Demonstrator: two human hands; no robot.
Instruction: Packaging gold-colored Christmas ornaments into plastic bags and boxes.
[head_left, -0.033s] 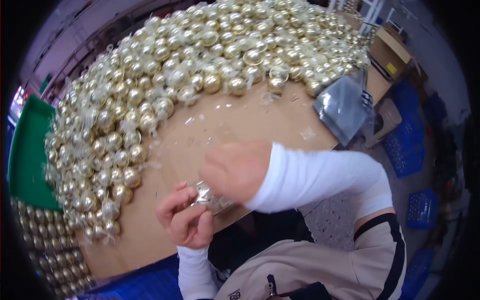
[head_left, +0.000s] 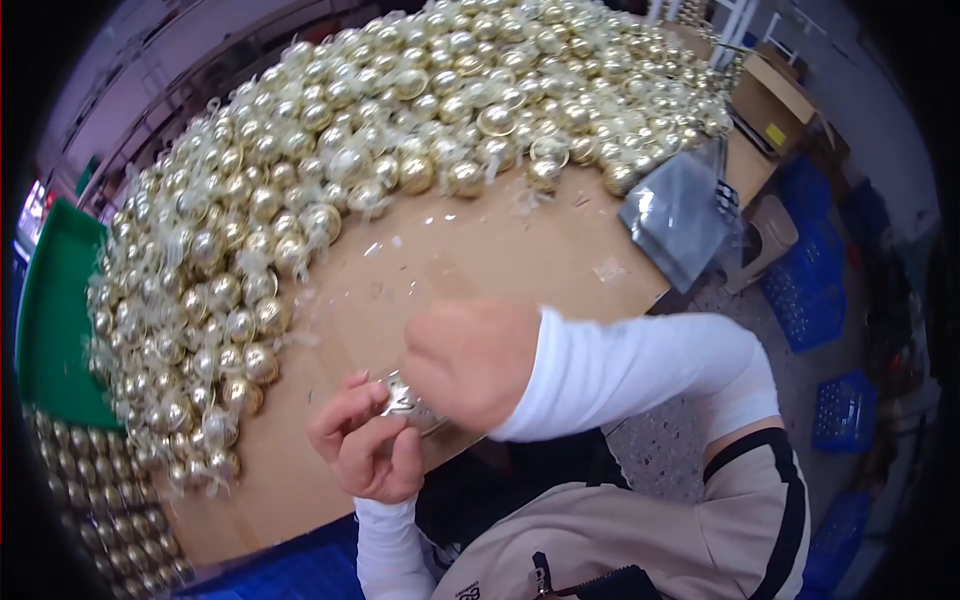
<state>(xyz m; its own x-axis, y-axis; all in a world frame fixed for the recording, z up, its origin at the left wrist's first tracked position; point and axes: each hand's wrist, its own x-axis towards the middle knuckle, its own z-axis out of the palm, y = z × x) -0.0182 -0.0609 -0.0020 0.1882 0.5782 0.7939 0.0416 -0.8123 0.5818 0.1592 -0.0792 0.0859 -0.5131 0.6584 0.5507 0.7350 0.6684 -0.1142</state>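
Cardboard counter [head_left: 480,270], gold balls [head_left: 330,170] heaped far and left. Near edge: left hand [head_left: 365,445] pinches a shiny piece [head_left: 405,400]; right hand [head_left: 470,360] closes over it from the right.

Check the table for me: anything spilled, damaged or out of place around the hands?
Nothing looks damaged. Small clear scraps lie scattered on the bare cardboard tabletop between the heap of gold balls and the hands. A grey plastic bag hangs over the table's right edge. Both hands, left hand and right hand, meet on a small shiny piece.
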